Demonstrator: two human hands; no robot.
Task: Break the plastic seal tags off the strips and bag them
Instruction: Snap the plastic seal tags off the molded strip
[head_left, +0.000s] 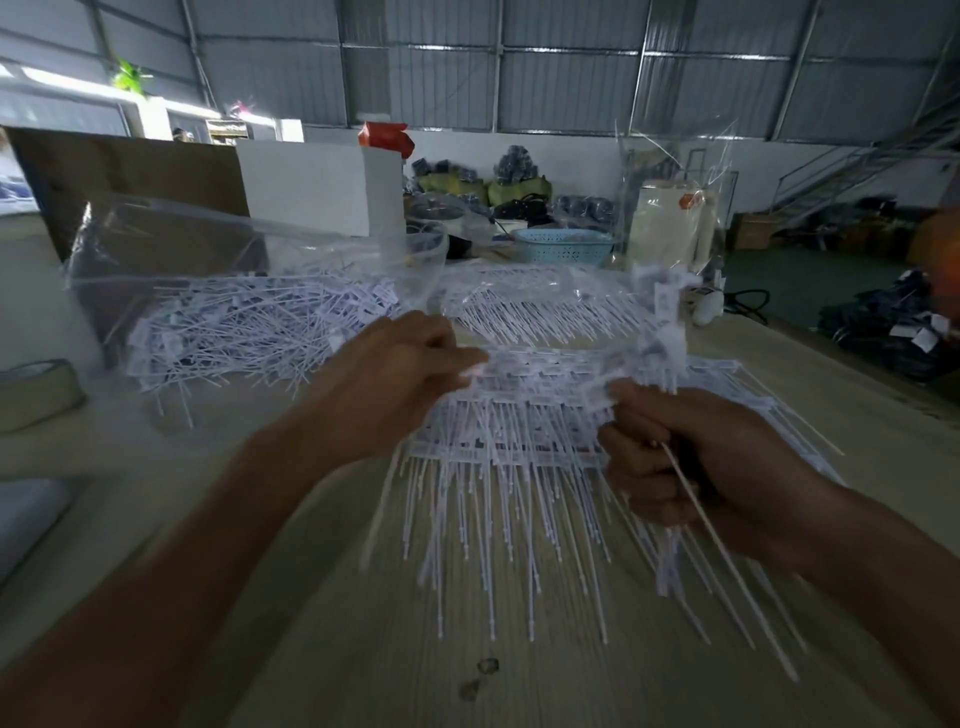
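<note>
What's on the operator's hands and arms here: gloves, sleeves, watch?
Nothing worn that shows. The left hand and right hand are bare, no gloves or rings visible. Both forearms are bare to the frame edge: no sleeves, watch or bands. Motion blur hides finer detail.

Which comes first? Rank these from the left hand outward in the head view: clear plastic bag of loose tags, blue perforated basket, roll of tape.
1. Clear plastic bag of loose tags, just up-left of the left hand.
2. Blue perforated basket, behind, right.
3. Roll of tape, far left edge.

White matt plastic seal tags (519, 467), glossy clear plastic bag (208, 244), pale matt wood-grain table (415, 649)
</note>
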